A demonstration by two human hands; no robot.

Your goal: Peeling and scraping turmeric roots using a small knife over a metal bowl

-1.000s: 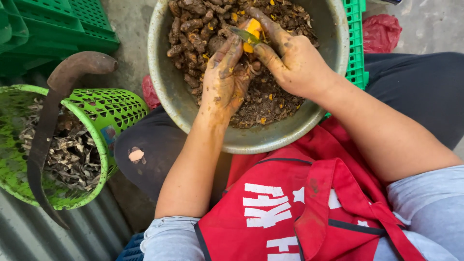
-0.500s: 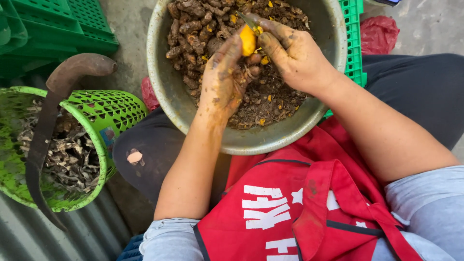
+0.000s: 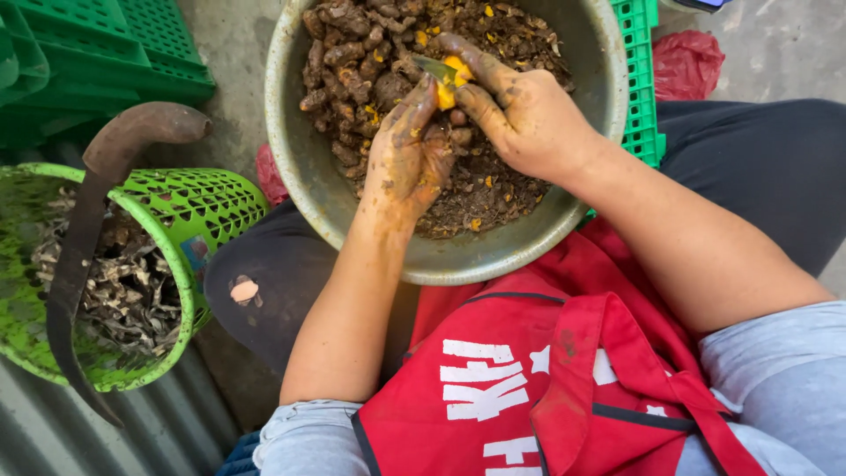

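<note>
A dented metal bowl (image 3: 300,167) rests on my lap, filled with muddy brown turmeric roots (image 3: 352,62) and scraps of peel. Over its middle, my left hand (image 3: 407,154) pinches a half-peeled root with bright orange flesh (image 3: 452,81) between thumb and fingers. My right hand (image 3: 527,115), smeared with soil, closes on a small blade (image 3: 429,68) whose dull tip lies against the top of that orange root. Both hands touch each other above the pile.
A green plastic basket (image 3: 189,207) of dry peelings stands at the left, with a long curved rusty blade (image 3: 84,238) lying across it. Green crates (image 3: 115,53) sit at the top left and behind the bowl (image 3: 641,79). A red bag (image 3: 687,62) lies top right. A red apron (image 3: 564,379) covers my lap.
The orange root has turned in my left hand and dropped slightly lower over the bowl. My right hand's blade has moved back onto its top edge.
</note>
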